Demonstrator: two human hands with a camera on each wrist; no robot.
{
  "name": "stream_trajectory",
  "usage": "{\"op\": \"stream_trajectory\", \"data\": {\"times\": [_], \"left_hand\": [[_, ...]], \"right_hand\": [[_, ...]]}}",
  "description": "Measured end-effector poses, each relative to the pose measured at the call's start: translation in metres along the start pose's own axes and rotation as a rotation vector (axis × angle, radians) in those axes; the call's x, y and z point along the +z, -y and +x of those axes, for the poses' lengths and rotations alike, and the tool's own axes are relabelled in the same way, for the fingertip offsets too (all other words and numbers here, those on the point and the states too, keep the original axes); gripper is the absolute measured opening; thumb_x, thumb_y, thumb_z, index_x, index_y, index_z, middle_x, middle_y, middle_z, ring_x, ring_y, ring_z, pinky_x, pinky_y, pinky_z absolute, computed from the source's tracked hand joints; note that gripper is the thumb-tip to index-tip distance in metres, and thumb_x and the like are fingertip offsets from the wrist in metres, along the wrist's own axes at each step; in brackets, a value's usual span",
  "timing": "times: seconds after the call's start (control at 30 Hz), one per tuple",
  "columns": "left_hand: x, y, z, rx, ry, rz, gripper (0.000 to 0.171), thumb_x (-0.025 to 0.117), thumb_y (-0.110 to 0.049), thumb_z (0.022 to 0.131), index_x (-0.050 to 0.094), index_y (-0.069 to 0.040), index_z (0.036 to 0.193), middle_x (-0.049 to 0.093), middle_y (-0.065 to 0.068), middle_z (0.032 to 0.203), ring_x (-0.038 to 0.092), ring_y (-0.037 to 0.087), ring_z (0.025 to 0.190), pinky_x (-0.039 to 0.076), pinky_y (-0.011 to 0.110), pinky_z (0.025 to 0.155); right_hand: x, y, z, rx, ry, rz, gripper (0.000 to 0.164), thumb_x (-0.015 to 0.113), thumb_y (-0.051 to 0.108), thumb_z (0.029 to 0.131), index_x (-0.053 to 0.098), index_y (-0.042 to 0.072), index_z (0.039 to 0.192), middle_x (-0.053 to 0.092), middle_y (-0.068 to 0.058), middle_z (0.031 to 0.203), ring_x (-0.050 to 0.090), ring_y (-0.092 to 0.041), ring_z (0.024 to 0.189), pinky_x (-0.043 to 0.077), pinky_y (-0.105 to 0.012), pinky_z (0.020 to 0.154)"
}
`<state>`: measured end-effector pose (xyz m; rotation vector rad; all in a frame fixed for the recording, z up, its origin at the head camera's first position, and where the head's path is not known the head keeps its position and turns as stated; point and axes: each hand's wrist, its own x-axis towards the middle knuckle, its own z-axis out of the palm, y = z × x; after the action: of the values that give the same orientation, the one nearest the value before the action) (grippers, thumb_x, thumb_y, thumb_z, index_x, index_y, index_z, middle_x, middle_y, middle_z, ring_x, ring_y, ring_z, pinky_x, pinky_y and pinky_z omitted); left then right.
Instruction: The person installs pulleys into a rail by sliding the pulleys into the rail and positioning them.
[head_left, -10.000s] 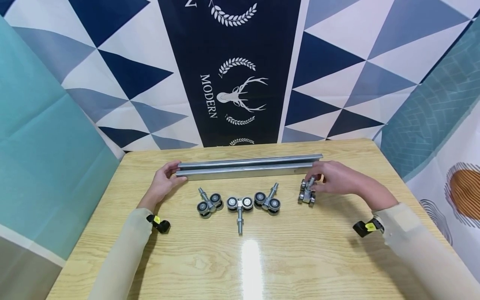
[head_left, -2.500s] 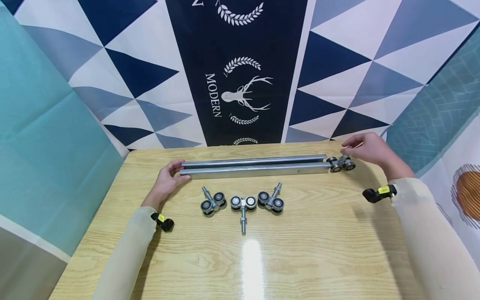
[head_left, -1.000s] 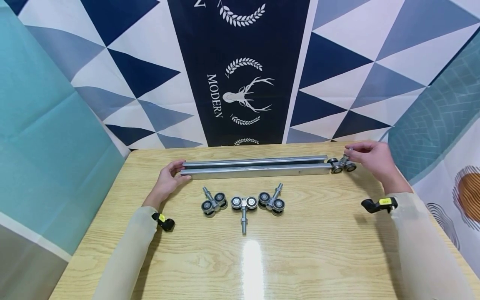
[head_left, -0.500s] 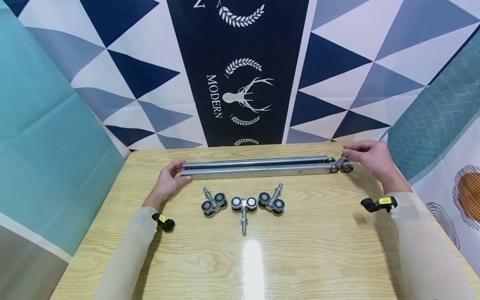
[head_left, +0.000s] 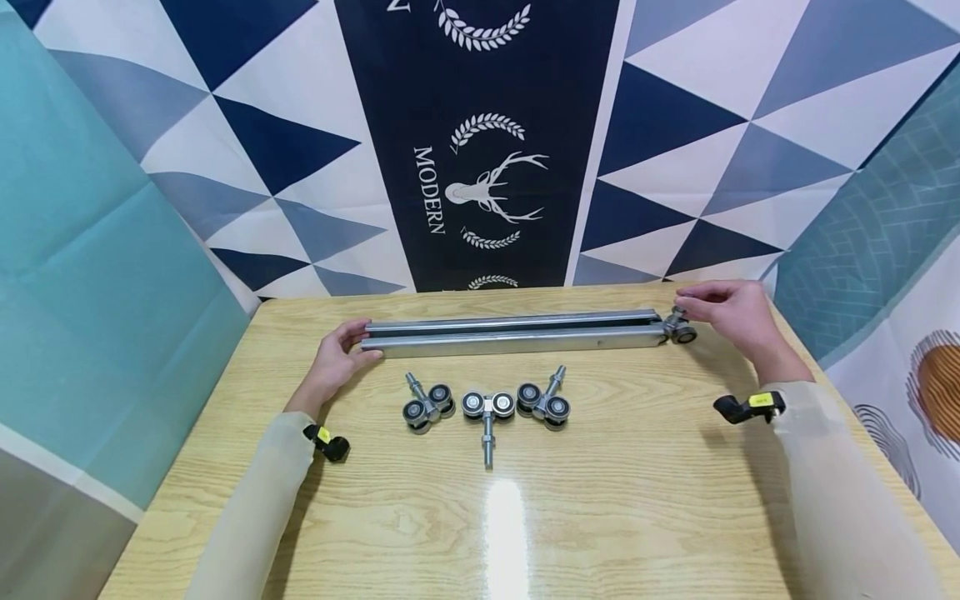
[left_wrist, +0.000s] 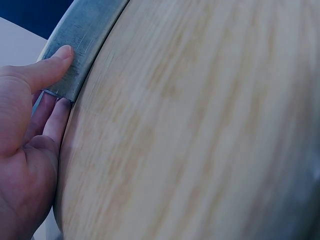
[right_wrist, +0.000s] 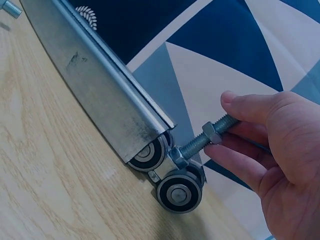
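Observation:
A long metal track point(head_left: 510, 340) with a slot along its top lies across the back of the table. My left hand point(head_left: 335, 365) grips its left end, thumb on the front wall, as the left wrist view shows. At the other end my right hand point(head_left: 731, 315) pinches the threaded bolt of a roller trolley point(right_wrist: 180, 192). Its leading wheels sit partly inside the track's open end, while the trailing wheels are outside. In front of the track lie three more roller trolleys: a left one point(head_left: 427, 408), a middle one point(head_left: 488, 421) and a right one point(head_left: 543, 402).
The wooden table point(head_left: 390, 525) carries everything. Directly behind it rises a patterned cloth wall point(head_left: 480, 150). A teal panel point(head_left: 112, 275) stands on the left, and another cloth point(head_left: 885, 358) hangs on the right.
Earlier my right hand carried the trolley from beside the track to its right end. Over the last second it has slid left, its leading wheels entering the track. My left hand stays put.

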<state>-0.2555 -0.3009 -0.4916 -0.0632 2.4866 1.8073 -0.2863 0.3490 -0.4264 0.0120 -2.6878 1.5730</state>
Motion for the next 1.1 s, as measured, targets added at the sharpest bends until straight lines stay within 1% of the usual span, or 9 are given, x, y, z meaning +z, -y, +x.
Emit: {"op": "stream_trajectory", "data": {"times": [0.2, 0.27, 0.37, 0.47, 0.57, 0.77, 0.93, 1.0, 1.1], "left_hand": [[0.0, -0.001, 0.001, 0.009, 0.001, -0.009, 0.072, 0.077, 0.002, 0.104, 0.044, 0.001, 0.169, 0.05, 0.029, 0.168, 0.051, 0.036, 0.153, 0.05, 0.001, 0.095], [0.0, 0.0, 0.001, 0.012, 0.0, -0.007, 0.072, 0.076, 0.002, 0.105, 0.044, 0.001, 0.169, 0.05, 0.029, 0.167, 0.052, 0.035, 0.152, 0.049, 0.001, 0.095], [-0.001, 0.0, 0.001, 0.016, 0.001, -0.006, 0.072, 0.077, 0.001, 0.104, 0.045, 0.001, 0.169, 0.051, 0.029, 0.166, 0.052, 0.037, 0.152, 0.048, 0.001, 0.096], [-0.001, 0.0, 0.0, 0.019, 0.004, -0.006, 0.072, 0.077, 0.001, 0.104, 0.045, 0.0, 0.169, 0.051, 0.029, 0.167, 0.052, 0.038, 0.153, 0.047, 0.0, 0.096], [0.0, 0.0, 0.0, 0.016, 0.002, 0.0, 0.072, 0.077, 0.0, 0.105, 0.045, 0.0, 0.169, 0.051, 0.028, 0.168, 0.052, 0.037, 0.153, 0.047, 0.001, 0.097], [0.0, 0.001, 0.0, 0.006, 0.003, 0.019, 0.072, 0.077, -0.001, 0.105, 0.044, -0.001, 0.169, 0.051, 0.026, 0.168, 0.053, 0.034, 0.152, 0.047, 0.001, 0.097], [0.0, 0.001, 0.001, 0.01, 0.005, 0.02, 0.072, 0.076, -0.001, 0.105, 0.044, -0.001, 0.17, 0.052, 0.027, 0.167, 0.052, 0.037, 0.152, 0.046, 0.0, 0.097], [0.0, 0.0, -0.001, 0.014, 0.008, 0.02, 0.072, 0.076, -0.001, 0.106, 0.044, -0.001, 0.17, 0.051, 0.027, 0.167, 0.052, 0.037, 0.153, 0.046, 0.0, 0.097], [0.0, -0.002, -0.003, 0.019, 0.01, 0.025, 0.072, 0.076, -0.002, 0.106, 0.043, 0.0, 0.17, 0.051, 0.028, 0.167, 0.052, 0.038, 0.153, 0.046, 0.0, 0.096]], "right_hand": [[0.003, 0.001, 0.001, -0.031, 0.014, -0.005, 0.04, 0.079, 0.029, 0.108, 0.079, 0.0, 0.135, 0.075, 0.037, 0.094, 0.078, 0.011, 0.087, 0.056, -0.003, 0.08], [0.005, 0.002, 0.002, -0.043, 0.019, -0.012, 0.037, 0.079, 0.03, 0.108, 0.081, 0.003, 0.133, 0.076, 0.035, 0.094, 0.077, 0.01, 0.087, 0.058, -0.007, 0.079], [0.007, 0.004, 0.002, -0.057, 0.029, -0.03, 0.037, 0.079, 0.031, 0.108, 0.081, 0.004, 0.132, 0.077, 0.031, 0.096, 0.075, 0.009, 0.087, 0.06, -0.013, 0.076], [0.011, 0.007, 0.002, -0.069, 0.034, -0.029, 0.04, 0.08, 0.031, 0.107, 0.079, -0.001, 0.132, 0.078, 0.027, 0.096, 0.074, 0.007, 0.086, 0.061, -0.017, 0.074], [0.014, 0.01, 0.001, -0.078, 0.041, -0.03, 0.045, 0.081, 0.029, 0.107, 0.076, -0.006, 0.134, 0.077, 0.028, 0.093, 0.073, 0.006, 0.084, 0.06, -0.018, 0.072], [0.022, 0.012, 0.001, -0.087, 0.045, -0.05, 0.045, 0.081, 0.028, 0.107, 0.075, -0.007, 0.134, 0.073, 0.032, 0.089, 0.07, 0.005, 0.083, 0.056, -0.02, 0.068], [0.026, 0.013, 0.001, -0.091, 0.04, -0.075, 0.046, 0.08, 0.03, 0.107, 0.075, -0.006, 0.135, 0.072, 0.034, 0.091, 0.066, 0.004, 0.085, 0.053, -0.02, 0.067], [0.026, 0.014, 0.0, -0.087, 0.051, -0.051, 0.046, 0.079, 0.03, 0.108, 0.075, -0.007, 0.136, 0.073, 0.034, 0.092, 0.069, 0.006, 0.086, 0.056, -0.016, 0.07], [0.025, 0.014, 0.001, -0.09, 0.078, 0.009, 0.045, 0.073, 0.023, 0.112, 0.071, -0.012, 0.14, 0.074, 0.035, 0.097, 0.074, 0.011, 0.089, 0.061, -0.011, 0.079]]}}
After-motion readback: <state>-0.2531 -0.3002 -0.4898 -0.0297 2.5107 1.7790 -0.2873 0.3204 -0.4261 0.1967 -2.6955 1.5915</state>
